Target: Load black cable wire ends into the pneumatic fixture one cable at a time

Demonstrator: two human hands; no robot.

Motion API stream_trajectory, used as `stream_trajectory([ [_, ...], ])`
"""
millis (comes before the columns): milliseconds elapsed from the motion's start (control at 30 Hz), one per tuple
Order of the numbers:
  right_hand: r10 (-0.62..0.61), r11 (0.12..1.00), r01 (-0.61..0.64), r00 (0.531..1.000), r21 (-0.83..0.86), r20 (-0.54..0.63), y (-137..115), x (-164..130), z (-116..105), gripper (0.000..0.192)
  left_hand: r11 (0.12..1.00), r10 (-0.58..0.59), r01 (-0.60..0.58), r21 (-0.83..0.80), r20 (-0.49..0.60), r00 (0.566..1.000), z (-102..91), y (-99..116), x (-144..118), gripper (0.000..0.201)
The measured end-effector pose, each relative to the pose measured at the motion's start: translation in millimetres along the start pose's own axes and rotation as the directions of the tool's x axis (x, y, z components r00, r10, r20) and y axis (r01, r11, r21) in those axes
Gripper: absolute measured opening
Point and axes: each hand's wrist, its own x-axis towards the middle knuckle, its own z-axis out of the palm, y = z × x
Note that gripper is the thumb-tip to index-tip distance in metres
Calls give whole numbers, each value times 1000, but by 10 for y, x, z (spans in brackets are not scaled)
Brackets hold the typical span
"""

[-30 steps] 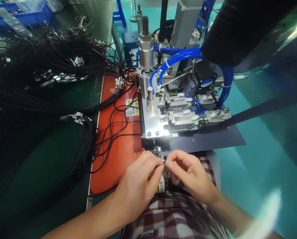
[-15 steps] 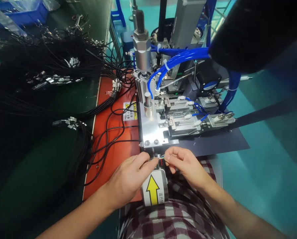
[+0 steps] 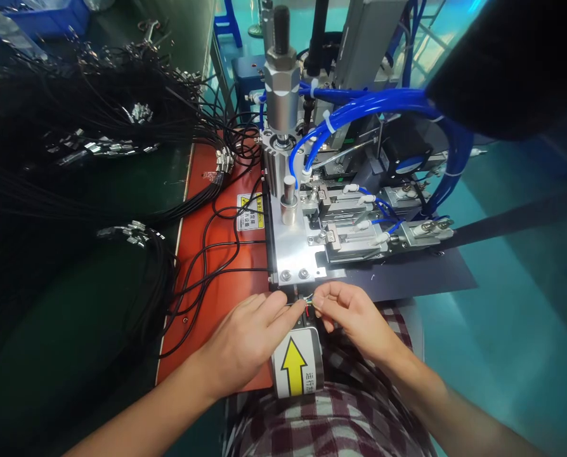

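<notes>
Thin coloured wires (image 3: 308, 301), one of them red, run between my two hands at the near end of the machine's metal plate (image 3: 293, 247). My right hand (image 3: 347, 310) pinches them between thumb and forefinger. From the other side, my left hand (image 3: 245, 336) lies over the machine's edge, its thumb tip at the wires and its other fingers curled down. What these fingers grip is hidden. Just below the fingertips sits a white guard with a yellow arrow (image 3: 293, 366).
Black cables (image 3: 202, 228) cross the orange-red board (image 3: 236, 317) on the left. Many more cables with metal connectors (image 3: 138, 233) lie bundled on the dark green table. Blue air hoses (image 3: 373, 101) arch over the machine's cylinders (image 3: 354, 244). A large dark shape (image 3: 512, 63) fills the upper right.
Both hands stay at nearly the same spot. The small white piece seen at the wires' end earlier is now mostly out of sight. The view has shifted slightly.
</notes>
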Motion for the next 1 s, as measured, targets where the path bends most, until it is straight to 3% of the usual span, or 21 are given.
stream_trajectory([
  [633,29,1000,-29,999,-12,-18,-38,2,35,33,999,4,-3,41,-9,1000,-11,16,25,32],
  [1000,-21,995,12,995,-95,-94,25,-36,61,23,998,-9,10,58,-22,1000,-6,33,25,31],
])
